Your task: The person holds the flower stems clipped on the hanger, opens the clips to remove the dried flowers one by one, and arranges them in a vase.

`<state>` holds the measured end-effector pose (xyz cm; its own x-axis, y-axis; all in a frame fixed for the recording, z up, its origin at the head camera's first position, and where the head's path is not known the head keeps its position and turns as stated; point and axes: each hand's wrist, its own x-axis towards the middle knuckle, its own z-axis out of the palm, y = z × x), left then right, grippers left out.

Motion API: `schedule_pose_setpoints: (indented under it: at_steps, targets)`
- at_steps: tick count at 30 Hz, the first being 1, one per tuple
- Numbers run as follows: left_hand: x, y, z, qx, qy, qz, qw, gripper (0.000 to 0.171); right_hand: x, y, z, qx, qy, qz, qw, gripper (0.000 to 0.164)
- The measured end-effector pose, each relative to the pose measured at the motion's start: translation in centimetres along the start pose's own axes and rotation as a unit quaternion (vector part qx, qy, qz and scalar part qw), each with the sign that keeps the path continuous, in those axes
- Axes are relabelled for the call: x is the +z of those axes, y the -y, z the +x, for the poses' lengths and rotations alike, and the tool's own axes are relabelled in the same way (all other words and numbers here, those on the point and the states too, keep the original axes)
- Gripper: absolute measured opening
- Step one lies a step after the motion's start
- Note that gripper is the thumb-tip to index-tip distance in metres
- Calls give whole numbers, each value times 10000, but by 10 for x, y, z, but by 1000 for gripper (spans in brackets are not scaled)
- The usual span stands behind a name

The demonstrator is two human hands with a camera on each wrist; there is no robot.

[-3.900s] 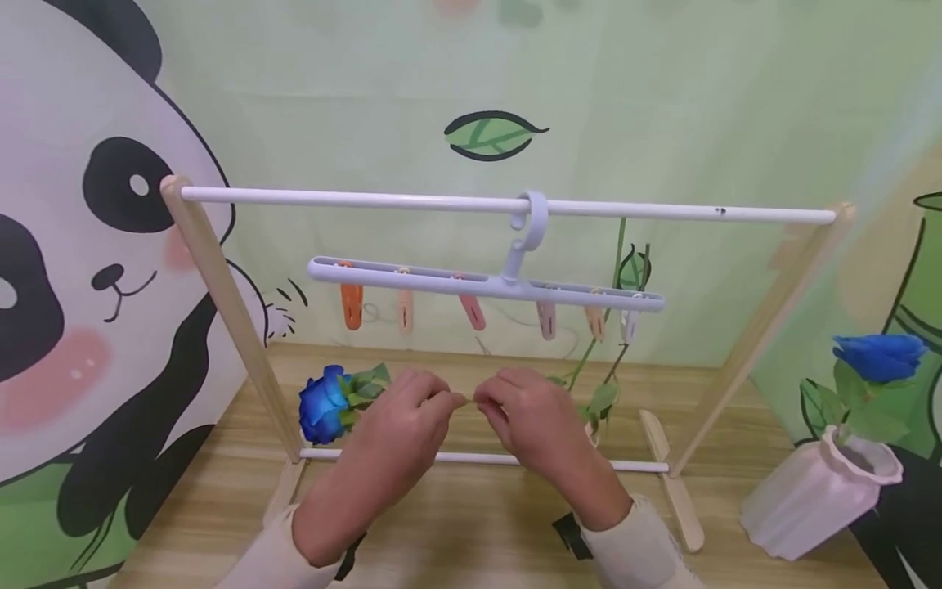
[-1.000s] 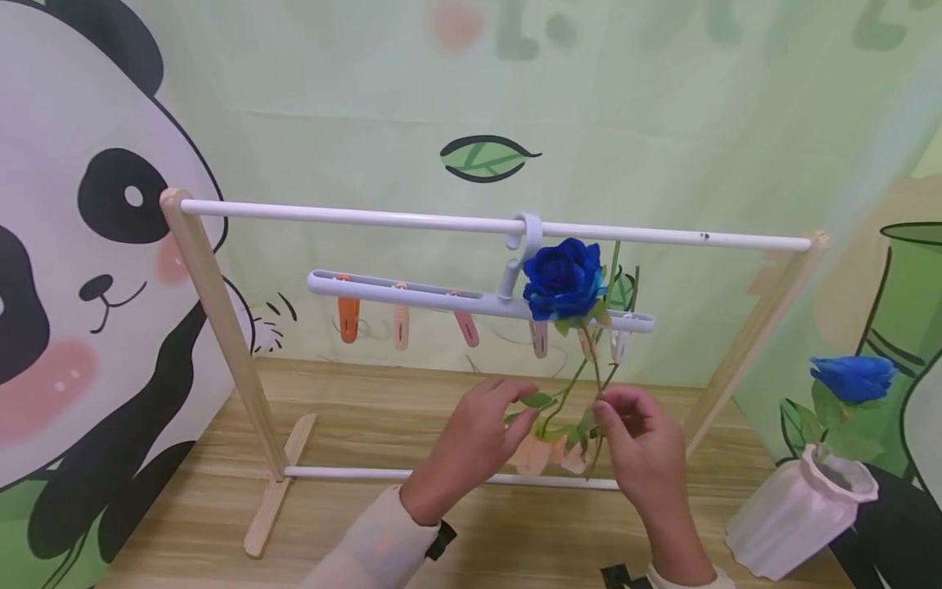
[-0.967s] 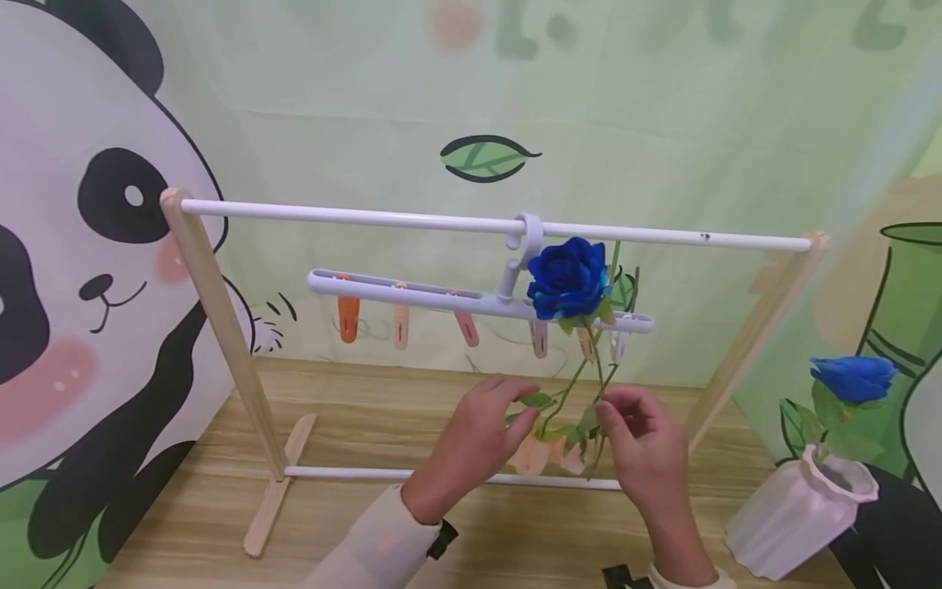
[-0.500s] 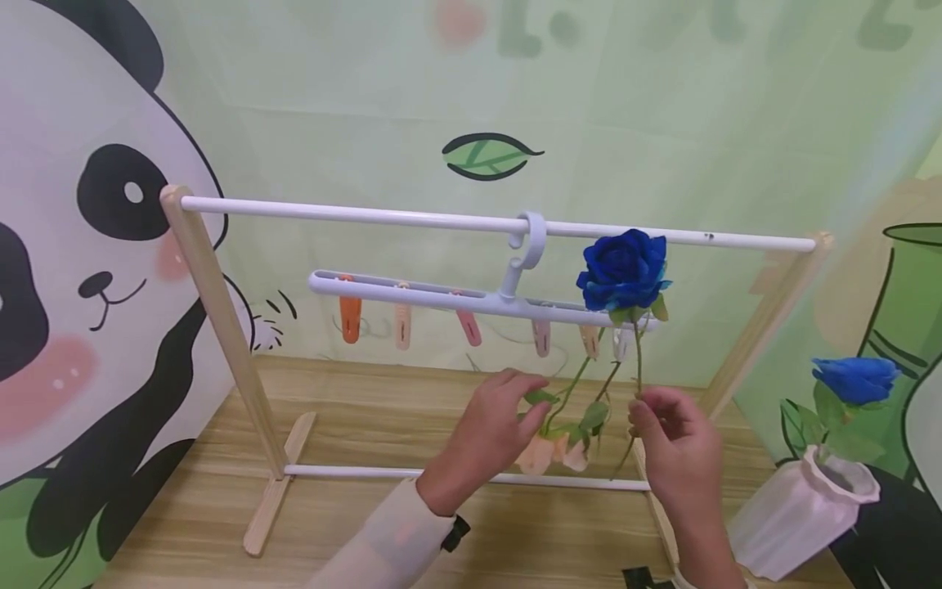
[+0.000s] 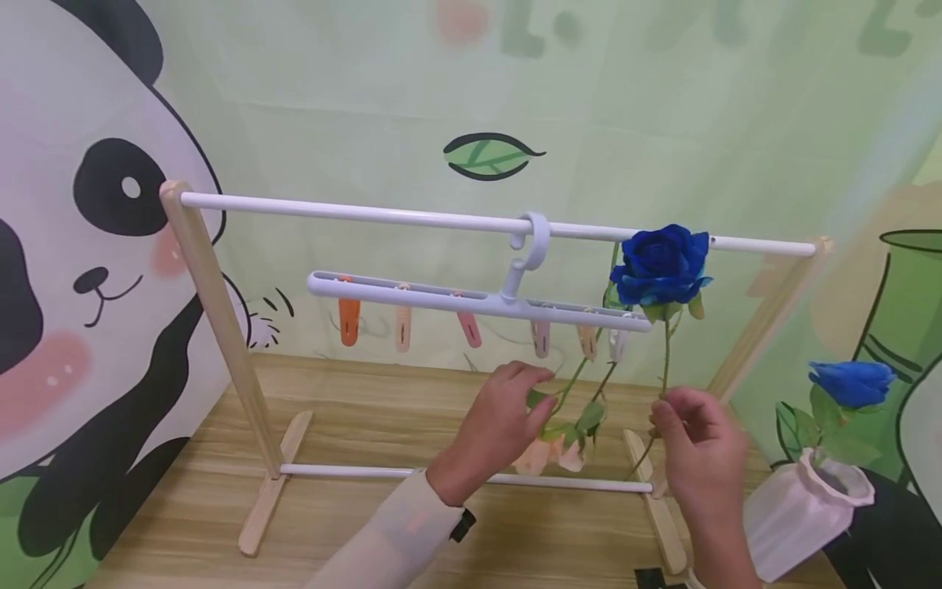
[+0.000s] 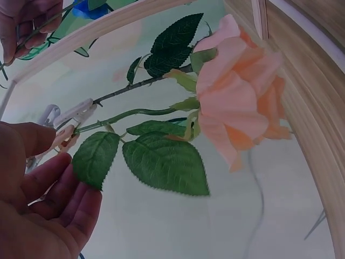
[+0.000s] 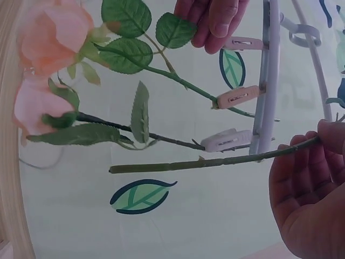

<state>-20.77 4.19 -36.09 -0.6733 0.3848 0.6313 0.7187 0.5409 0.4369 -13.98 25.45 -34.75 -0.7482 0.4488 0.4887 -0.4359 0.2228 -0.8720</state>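
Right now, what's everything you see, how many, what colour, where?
Table: one, light brown, underneath.
Backdrop: one, pale green, behind, with panda, leaf prints and more.
Rack: one, wood and white, on the table.
Hanger: one, pale lilac, hooked on the rack.
Clips: six, orange, pinks, peach, white, along the hanger.
Hanging roses: two, pinkish peach, upside down in two rightmost clips.
Vase: one, pinkish white, right side.
Vase rose: one, blue, at the vase's mouth.
Held rose: one, blue, by the hanger's right end.
Black pieces: two, black, near bottom edge.
Sleeves: two, cream, bottom edge.
Left hand: one, bare, by a rose leaf.
Right hand: one, bare, pinching the held rose.
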Motion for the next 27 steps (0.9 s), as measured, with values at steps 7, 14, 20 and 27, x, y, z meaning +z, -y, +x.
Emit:
schedule_pose_setpoints:
  at_steps: [7, 14, 20, 27]
  targets:
    - [6, -1, 7, -111, 117, 79, 9998, 26, -5, 3, 0, 73, -137, 227, 9996, 17]
    - [11, -2, 11, -345, 322, 98, 9988, 29, -12, 4, 4, 290, -286, -468, 9981, 6]
    - [15, -2, 15, -227, 266, 143, 9993, 27, -20, 5, 8, 329, -345, -930, 9945, 2]
    - [19, -3, 18, -305, 295, 156, 9990, 26, -29, 6, 14, 461, -512, -1179, 9906, 7]
